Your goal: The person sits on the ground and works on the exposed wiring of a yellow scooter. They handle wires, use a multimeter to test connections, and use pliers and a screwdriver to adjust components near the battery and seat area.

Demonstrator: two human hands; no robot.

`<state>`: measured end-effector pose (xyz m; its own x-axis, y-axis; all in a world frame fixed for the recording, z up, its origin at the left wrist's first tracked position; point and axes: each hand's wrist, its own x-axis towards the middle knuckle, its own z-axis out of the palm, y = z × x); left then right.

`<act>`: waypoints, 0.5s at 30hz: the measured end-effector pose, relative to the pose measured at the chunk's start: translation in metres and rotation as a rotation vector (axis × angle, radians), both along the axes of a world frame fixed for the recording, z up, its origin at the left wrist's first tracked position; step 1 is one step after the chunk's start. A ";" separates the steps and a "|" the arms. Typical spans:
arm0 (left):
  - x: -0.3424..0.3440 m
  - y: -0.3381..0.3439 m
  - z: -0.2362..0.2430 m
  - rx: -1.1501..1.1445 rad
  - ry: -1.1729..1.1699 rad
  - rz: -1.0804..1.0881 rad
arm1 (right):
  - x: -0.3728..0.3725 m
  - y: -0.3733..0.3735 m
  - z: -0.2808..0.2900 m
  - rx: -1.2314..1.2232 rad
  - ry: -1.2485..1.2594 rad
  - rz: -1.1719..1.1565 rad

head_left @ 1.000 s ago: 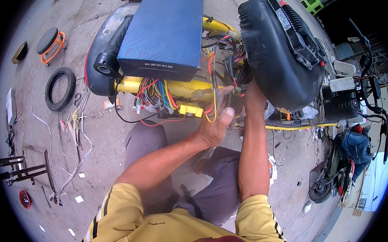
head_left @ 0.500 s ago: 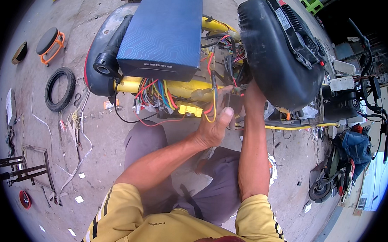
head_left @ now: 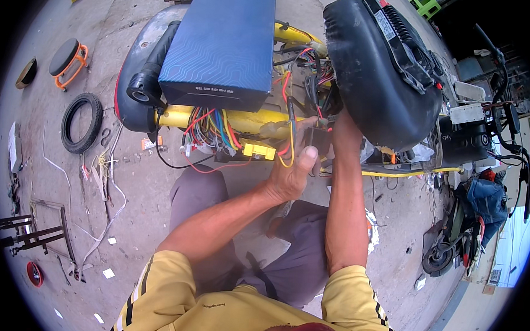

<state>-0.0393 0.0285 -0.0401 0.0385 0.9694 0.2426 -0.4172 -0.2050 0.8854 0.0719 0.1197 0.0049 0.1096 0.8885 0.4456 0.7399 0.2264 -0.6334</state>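
The left hand (head_left: pixel 291 172) is curled, thumb up, around a small dark connector block (head_left: pixel 318 139) at the end of the red and yellow wires (head_left: pixel 286 151), gripping it where the wiring harness (head_left: pixel 213 131) spills from under the scooter's yellow frame tube (head_left: pixel 178 115). The right hand (head_left: pixel 341 122) reaches up beside it, under the raised black seat (head_left: pixel 375 75); its fingers are hidden behind the seat and the block, so I cannot tell how far it is closed or what it holds. The block sits between the 2 hands, just right of the yellow plug (head_left: pixel 260 150) that hangs from the harness. To do this well, I judge the left hand should hold the block steady by its body and not by the wires, while the right works the mating part in straight, keeping the loose red loop clear of the seat hinge. Above the harness a large blue rectangular battery box (head_left: pixel 223 42) rests across the frame, with a thin pale label strip along its near lower edge. The seat's underside carries a white rectangular sticker (head_left: pixel 382 24) near its top end. Out on the concrete floor (head_left: pixel 134 177) lie a black tyre (head_left: pixel 82 122), a round stool with orange legs (head_left: pixel 67 62), and scattered white scraps and cut strips.
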 end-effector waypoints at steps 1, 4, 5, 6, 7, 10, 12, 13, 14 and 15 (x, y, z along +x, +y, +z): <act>0.000 0.000 0.000 0.000 0.003 0.006 | 0.000 -0.001 0.000 -0.009 -0.013 -0.003; 0.000 -0.001 0.000 -0.005 0.001 0.013 | 0.001 0.000 0.001 0.010 -0.048 0.009; 0.000 -0.001 0.000 -0.008 -0.001 0.012 | 0.002 0.001 -0.002 0.024 -0.056 0.006; 0.000 0.000 0.000 -0.005 0.006 0.008 | 0.002 0.002 -0.002 0.038 -0.065 0.003; 0.000 0.000 0.000 -0.001 0.012 0.005 | 0.003 0.001 -0.002 0.025 -0.056 0.001; -0.002 0.000 0.001 -0.003 0.012 0.001 | 0.000 0.001 0.000 0.010 -0.027 0.009; -0.002 0.000 0.002 -0.005 0.004 -0.004 | 0.002 0.003 -0.004 0.039 -0.009 0.016; -0.002 0.000 0.002 -0.004 0.000 -0.006 | 0.003 0.004 -0.005 0.058 -0.003 0.019; -0.002 0.000 0.003 -0.004 -0.004 -0.006 | 0.003 0.005 -0.006 0.076 0.004 0.024; -0.001 0.000 0.002 -0.003 -0.003 -0.004 | 0.003 0.005 -0.007 0.094 0.011 0.028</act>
